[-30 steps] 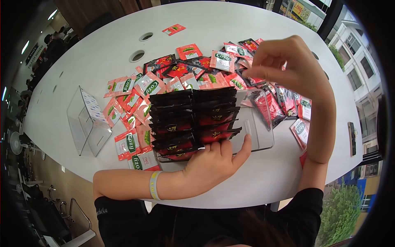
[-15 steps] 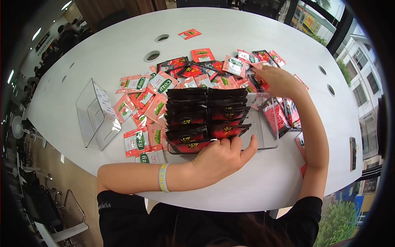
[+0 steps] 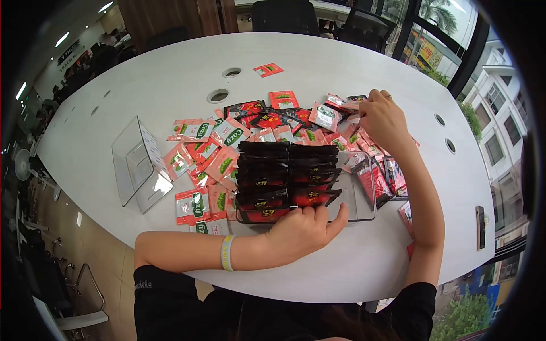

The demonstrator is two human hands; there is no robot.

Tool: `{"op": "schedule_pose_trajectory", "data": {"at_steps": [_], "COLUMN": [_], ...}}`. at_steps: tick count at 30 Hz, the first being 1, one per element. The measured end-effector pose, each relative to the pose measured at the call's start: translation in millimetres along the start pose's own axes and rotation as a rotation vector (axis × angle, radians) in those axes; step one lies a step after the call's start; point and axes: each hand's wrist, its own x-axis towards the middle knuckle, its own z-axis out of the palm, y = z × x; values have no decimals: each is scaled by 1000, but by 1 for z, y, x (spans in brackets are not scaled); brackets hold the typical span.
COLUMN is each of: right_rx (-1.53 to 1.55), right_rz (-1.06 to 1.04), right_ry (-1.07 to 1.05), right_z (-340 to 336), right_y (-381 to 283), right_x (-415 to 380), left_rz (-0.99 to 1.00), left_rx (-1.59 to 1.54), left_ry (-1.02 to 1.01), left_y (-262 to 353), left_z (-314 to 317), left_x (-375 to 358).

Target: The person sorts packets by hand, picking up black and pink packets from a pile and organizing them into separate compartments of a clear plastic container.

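My left hand [image 3: 301,231] is at the front of a clear plastic box [image 3: 359,199], its fingers curled against the front of a row of black-and-red sachets [image 3: 287,170] and its thumb stretched out to the right. The sachets stand in two columns and fill the box's left part; bare box floor shows at the right. My right hand [image 3: 384,116] is over the far right of the loose sachet pile, fingers bent down and together. What its fingertips hold, if anything, is hidden. Close by lie a pale pink sachet [image 3: 324,116] and a black-and-red sachet [image 3: 372,181].
Pink Cozy sachets [image 3: 230,132] lie heaped left of and behind the box. A second clear box [image 3: 136,167] stands at the left. One red sachet [image 3: 268,70] lies apart at the back, near round table holes [image 3: 218,95]. A dark flat object [image 3: 481,227] is at the right edge.
The view has tilted up, so the table sits lower in it. My right hand has moved slightly away and right over the pile, uncovering pink sachets. My left hand stays at the box front.
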Motion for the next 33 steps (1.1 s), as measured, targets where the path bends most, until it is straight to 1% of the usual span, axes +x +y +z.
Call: {"op": "schedule_pose_trajectory", "data": {"at_steps": [1, 2, 4, 5, 6, 8, 9, 10, 12, 13, 16, 17, 18, 19, 20, 22, 23, 24, 26, 28, 29, 31, 33], "right_rx": [38, 39, 239, 331, 333, 764, 975, 974, 1133, 1208, 1213, 1164, 1115, 1098, 1099, 972, 934, 935, 1140, 1092, 1060, 992, 789], "right_rz": [-12, -12, -45, -1, 2, 107, 100, 99, 111, 77, 37, 15, -7, 35, 35, -52, -87, -87, -260, -439, -478, -557, -619], "right_ry": [72, 72, 121, 68, 68, 36, 87, 85, 232, 256, 297, 298, 299, 301, 301, 405, 366, 365, 388, 339, 265, 117, 3], "right_z": [-2, -6, -19, -30, -36, -43, -41, -43, -52, -57, -69, -73, -77, -81, -81, -81, -85, -89, -96, -104, -109, -119, -116], "right_y": [3, 6, 11, 10, 11, 14, 15, 13, 7, 3, -7, -10, -15, -22, -27, -33, -33, -37, -46, -48, -51, -58, -61], "right_x": [1, 2, 5, 6, 7, 8, 7, 7, 4, 2, -3, -5, -8, -10, -12, -15, -19, -24, -31, -39, -42, -49, -50], "left_rz": [-5, -8, -8, -10, -8, -10, -11, -20, -33, -36, -29, -16, -15, -37, -59, -61, -63, -63, -57, -62, -64, -69, -71], "left_rx": [10, 21, 37, 53, 52, 92, 91, 103, 112, 115, 124, 136, 137, 138, 139, 138, 138, 138, 126, 114, 107, 111, 115], "left_ry": [3, 6, 19, 34, 33, 32, 31, 54, 78, 89, 128, 157, 157, 129, 102, 109, 117, 117, 77, 43, 11, 24, 37], "left_y": [1, 1, 1, 1, 1, 2, 2, 3, 4, 6, 7, 7, 7, 8, 9, 8, 8, 8, 9, 11, 13, 14, 15], "left_z": [0, 0, 0, -1, -1, -1, -1, -2, -4, -6, -12, -13, -13, -13, -12, -8, -6, -6, -6, -8, -9, -13, -15], "left_x": [0, -1, 0, 0, 0, 0, 0, 0, 1, 1, 1, 1, 1, 0, 0, 0, 0, -1, -2, -3, -3, -3, -4]}}
